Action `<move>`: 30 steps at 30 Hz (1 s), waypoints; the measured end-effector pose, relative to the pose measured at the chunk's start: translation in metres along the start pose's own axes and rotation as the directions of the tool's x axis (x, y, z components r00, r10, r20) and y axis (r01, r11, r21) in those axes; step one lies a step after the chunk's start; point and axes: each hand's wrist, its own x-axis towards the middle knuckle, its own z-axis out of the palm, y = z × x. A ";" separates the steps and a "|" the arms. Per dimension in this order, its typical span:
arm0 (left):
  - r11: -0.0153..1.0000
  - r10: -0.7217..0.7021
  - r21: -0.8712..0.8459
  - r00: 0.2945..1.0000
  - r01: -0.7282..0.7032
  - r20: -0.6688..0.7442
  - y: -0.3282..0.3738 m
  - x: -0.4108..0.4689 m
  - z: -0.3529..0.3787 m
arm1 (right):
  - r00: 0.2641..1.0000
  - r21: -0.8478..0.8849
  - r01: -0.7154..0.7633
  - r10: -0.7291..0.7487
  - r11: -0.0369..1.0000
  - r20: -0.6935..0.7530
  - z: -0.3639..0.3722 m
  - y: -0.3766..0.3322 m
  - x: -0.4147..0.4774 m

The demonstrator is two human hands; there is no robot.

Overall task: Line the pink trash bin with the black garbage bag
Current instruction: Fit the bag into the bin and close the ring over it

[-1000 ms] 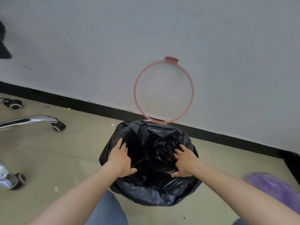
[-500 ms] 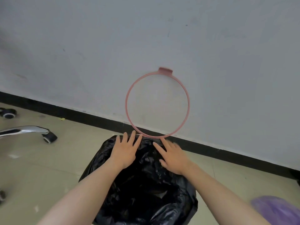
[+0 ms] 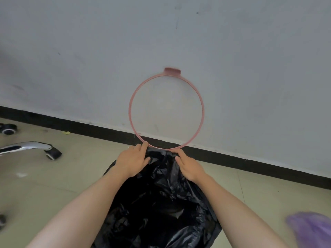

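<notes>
A black garbage bag (image 3: 157, 199) covers the bin below me so fully that none of the bin's pink body shows. A pink ring (image 3: 202, 104), the bin's hoop, stands upright against the grey wall just behind the bag. My left hand (image 3: 131, 161) lies on the bag's far left edge, its fingertips touching the bottom of the ring. My right hand (image 3: 189, 167) rests on the bag's far right edge, fingers pressed into the bunched plastic under the ring. Whether either hand pinches the plastic is hidden.
A black skirting strip (image 3: 250, 163) runs along the foot of the wall. A chrome chair leg with a black castor (image 3: 52, 152) lies at the left, another castor (image 3: 8, 128) beyond it. A purple bag (image 3: 311, 230) sits at the lower right on the beige tiled floor.
Both hands moved from the bag's near and middle folds to its far edge beside the ring. The view tilted, so the bag sits lower and closer in frame.
</notes>
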 end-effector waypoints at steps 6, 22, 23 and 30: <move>0.928 -0.172 -0.287 0.957 0.237 0.235 -0.003 0.011 -0.015 | 0.991 -0.017 -0.129 0.129 0.992 0.022 -0.001 -0.003 0.010; 0.329 -0.484 -0.829 0.835 0.453 0.264 -0.030 -0.127 0.001 | 0.898 0.881 -0.123 0.429 0.457 -0.097 -0.111 -0.020 0.046; 0.280 -0.485 -0.858 0.835 0.431 0.261 -0.028 -0.125 0.002 | 0.887 0.898 -0.083 0.443 0.433 -0.132 -0.111 -0.022 0.047; 0.185 -0.518 -0.895 0.814 0.406 0.262 -0.008 -0.114 0.002 | 0.857 0.752 0.245 0.226 0.613 -0.464 -0.126 -0.039 -0.001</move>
